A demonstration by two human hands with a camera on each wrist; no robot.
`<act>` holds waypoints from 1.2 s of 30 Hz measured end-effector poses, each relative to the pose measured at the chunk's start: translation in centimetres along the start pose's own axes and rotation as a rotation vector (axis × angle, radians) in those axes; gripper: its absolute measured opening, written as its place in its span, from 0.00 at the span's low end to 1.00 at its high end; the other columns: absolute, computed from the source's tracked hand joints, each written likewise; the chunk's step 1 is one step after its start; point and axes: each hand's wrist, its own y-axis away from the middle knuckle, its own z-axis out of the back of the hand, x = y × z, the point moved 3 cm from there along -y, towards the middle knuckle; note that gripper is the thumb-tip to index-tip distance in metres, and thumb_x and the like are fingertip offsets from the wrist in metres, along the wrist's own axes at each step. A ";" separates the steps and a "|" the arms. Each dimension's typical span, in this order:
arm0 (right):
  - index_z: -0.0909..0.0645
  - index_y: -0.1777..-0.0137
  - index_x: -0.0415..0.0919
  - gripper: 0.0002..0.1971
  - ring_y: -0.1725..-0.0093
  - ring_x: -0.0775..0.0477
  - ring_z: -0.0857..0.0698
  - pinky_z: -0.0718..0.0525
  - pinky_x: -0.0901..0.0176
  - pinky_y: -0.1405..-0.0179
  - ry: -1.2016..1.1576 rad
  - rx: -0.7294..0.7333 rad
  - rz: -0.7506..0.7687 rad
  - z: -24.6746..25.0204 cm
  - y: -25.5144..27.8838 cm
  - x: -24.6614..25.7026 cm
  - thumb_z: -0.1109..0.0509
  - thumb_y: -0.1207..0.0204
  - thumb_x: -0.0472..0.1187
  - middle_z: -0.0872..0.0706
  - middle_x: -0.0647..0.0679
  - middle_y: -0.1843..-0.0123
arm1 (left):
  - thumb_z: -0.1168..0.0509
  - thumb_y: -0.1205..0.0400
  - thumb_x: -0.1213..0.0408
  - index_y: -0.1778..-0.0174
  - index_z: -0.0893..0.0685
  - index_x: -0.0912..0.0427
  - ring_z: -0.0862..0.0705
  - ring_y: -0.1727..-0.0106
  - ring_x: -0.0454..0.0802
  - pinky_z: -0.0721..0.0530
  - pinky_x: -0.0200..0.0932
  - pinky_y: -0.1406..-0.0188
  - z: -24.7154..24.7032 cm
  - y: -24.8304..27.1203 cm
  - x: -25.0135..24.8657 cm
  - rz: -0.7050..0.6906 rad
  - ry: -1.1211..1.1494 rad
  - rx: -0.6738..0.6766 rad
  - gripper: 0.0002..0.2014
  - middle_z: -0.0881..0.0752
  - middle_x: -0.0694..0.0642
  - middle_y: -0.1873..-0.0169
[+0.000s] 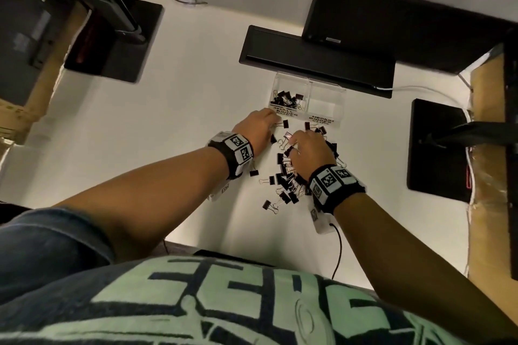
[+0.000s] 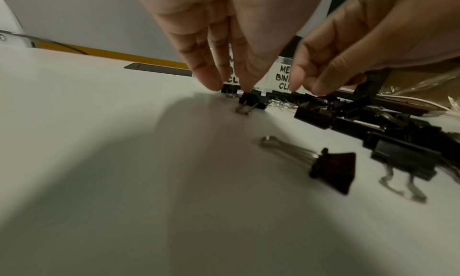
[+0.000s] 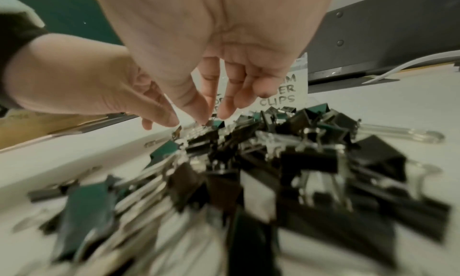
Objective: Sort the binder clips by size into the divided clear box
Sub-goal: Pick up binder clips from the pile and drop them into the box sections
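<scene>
A pile of black binder clips (image 1: 288,176) of mixed sizes lies on the white table in front of the divided clear box (image 1: 308,82). Its left compartment, labelled small, holds several small clips (image 1: 286,99). The right one, labelled medium (image 1: 322,120), looks empty. My left hand (image 1: 266,122) reaches to the box's front left corner. Its straight fingertips (image 2: 245,86) touch a small clip (image 2: 251,101) on the table, with the thumb held apart. My right hand (image 1: 293,145) hangs over the pile's far edge, and its thumb and forefinger pinch a small clip (image 3: 216,122).
A long black slab (image 1: 316,61) lies right behind the box, below a black monitor (image 1: 392,25). Black stand bases sit at the left (image 1: 112,45) and right (image 1: 437,148). A white cable (image 1: 420,89) runs at the back right. A medium clip (image 2: 333,168) lies alone near my left wrist.
</scene>
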 end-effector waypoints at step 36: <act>0.27 0.35 0.33 0.14 0.34 0.42 0.24 0.22 0.53 0.38 -0.048 -0.024 -0.080 -1.8 -3.5 1.8 0.37 0.20 0.34 0.26 0.40 0.34 | 0.42 0.19 0.69 0.40 0.24 0.63 0.25 0.41 0.60 0.20 0.54 0.50 -0.1 1.8 2.8 0.171 -0.114 0.064 0.12 0.23 0.61 0.41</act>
